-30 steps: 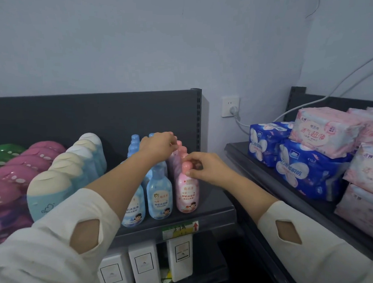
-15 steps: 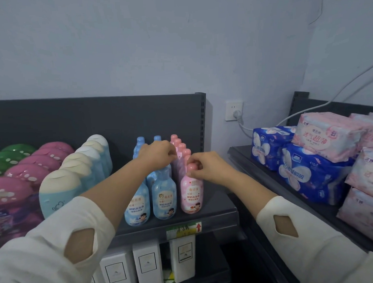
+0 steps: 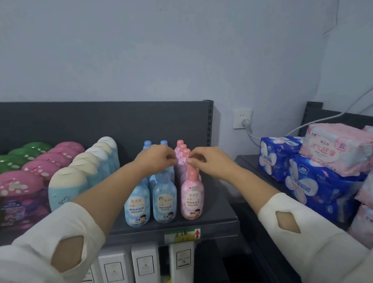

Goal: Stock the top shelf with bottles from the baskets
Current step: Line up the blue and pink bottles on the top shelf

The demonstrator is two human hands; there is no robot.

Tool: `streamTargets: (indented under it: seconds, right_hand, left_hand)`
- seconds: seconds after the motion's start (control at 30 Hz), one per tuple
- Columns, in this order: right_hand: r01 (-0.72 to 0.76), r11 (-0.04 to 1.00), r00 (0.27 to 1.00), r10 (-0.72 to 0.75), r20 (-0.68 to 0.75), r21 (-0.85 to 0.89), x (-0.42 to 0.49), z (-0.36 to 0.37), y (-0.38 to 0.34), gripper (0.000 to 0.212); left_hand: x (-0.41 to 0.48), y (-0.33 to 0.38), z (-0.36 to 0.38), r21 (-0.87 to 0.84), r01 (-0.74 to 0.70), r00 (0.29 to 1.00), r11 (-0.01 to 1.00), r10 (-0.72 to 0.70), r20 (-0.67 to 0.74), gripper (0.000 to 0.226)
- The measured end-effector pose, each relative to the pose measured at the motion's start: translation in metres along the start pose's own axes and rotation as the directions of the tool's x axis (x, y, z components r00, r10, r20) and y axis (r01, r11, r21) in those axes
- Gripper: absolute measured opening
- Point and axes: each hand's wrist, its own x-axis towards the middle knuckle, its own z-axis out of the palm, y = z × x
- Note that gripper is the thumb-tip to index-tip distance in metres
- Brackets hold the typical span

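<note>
Both curled: left hand, right hand pinch pink bottle cap.

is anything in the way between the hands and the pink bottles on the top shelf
Nothing visible does. The left hand and right hand meet at a cap in the row of pink bottles, with the left wrist above the blue bottles.

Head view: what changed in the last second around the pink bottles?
The right hand left the cap of the front pink bottle and moved back to a cap in the pink row behind, beside the left hand. Bottles and shelf stayed put.
</note>
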Motion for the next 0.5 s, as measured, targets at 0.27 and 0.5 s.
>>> streamTargets:
  seconds: [0.27, 0.5]
  right_hand:
    - [0.157, 0.978, 0.983, -0.141, 0.115, -0.140, 0.015, 0.000, -0.029, 0.031]
    - [0.208, 0.963, 0.970, -0.181, 0.161, -0.172, 0.032, 0.021, -0.044, 0.033]
  left_hand:
    - [-0.019, -0.023, -0.015, 0.015, 0.105, 0.991, 0.994, -0.104, -0.084, 0.016]
    - [-0.038, -0.042, -0.014, -0.025, 0.135, 0.987, 0.990, -0.137, -0.082, 0.020]
